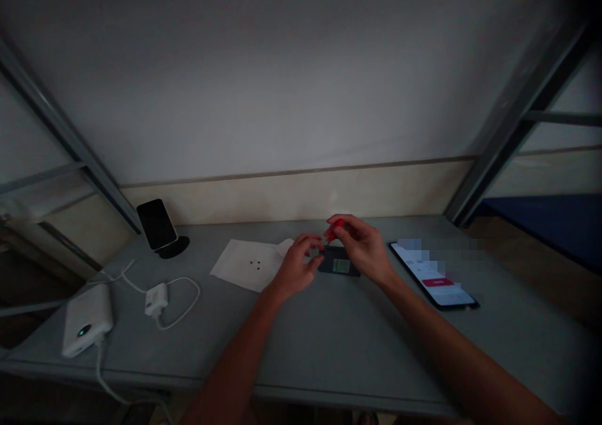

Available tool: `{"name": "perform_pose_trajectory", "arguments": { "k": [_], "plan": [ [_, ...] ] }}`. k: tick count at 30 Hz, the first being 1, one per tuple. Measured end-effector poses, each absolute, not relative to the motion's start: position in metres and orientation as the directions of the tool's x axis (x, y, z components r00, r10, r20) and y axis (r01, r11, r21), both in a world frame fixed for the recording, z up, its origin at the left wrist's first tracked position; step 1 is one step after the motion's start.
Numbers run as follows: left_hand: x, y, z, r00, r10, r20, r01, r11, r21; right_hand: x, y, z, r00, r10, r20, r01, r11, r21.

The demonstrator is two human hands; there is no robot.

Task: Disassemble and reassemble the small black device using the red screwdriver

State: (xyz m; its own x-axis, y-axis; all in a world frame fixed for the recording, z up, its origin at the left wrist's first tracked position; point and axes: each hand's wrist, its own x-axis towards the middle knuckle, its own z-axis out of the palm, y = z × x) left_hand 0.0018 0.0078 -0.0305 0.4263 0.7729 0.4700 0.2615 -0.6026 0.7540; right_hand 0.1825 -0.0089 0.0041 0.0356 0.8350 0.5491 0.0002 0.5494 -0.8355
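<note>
Holding a red-handled screwdriver [337,227] to a dark rectangular device [332,267]
Clamping it in the fingers of the right hand [365,244], slanting down toward the device's upper left edge; curling the fingers of the left hand [296,267] at the device's left end, cannot tell if clamped on it; with the device flat on the grey surface [305,350], between white paper [237,269] bearing tiny dark pieces [258,268] and a lit smartphone [430,278].

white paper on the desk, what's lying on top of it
A few small dark pieces lie on the white paper. The left hand hides part of its right edge, so anything there can't be seen.
</note>
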Motion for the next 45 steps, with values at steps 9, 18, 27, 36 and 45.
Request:
{"name": "perform_pose_trajectory", "arguments": {
  "k": [9, 18, 27, 36, 45],
  "plan": [
    [0.006, 0.022, -0.052, 0.402, 0.83, 0.386, 0.18, -0.485, 0.856, 0.187, -0.012, 0.003, -0.078, 0.779, 0.623, 0.103, 0.627, -0.772],
    [0.007, 0.02, -0.054, 0.406, 0.795, 0.45, 0.179, -0.552, 0.814, 0.184, -0.015, 0.01, -0.115, 0.705, 0.7, 0.401, 0.678, -0.616],
    [0.009, 0.013, -0.044, 0.399, 0.796, 0.456, 0.233, -0.569, 0.789, 0.184, -0.016, 0.013, -0.075, 0.745, 0.663, 0.333, 0.645, -0.688],
    [0.009, 0.011, -0.043, 0.395, 0.783, 0.481, 0.243, -0.594, 0.767, 0.181, -0.016, 0.009, -0.082, 0.758, 0.647, 0.375, 0.625, -0.684],
    [0.009, 0.014, -0.049, 0.403, 0.785, 0.47, 0.241, -0.586, 0.773, 0.172, -0.018, 0.01, -0.014, 0.738, 0.675, 0.4, 0.623, -0.673]
  ]
}}
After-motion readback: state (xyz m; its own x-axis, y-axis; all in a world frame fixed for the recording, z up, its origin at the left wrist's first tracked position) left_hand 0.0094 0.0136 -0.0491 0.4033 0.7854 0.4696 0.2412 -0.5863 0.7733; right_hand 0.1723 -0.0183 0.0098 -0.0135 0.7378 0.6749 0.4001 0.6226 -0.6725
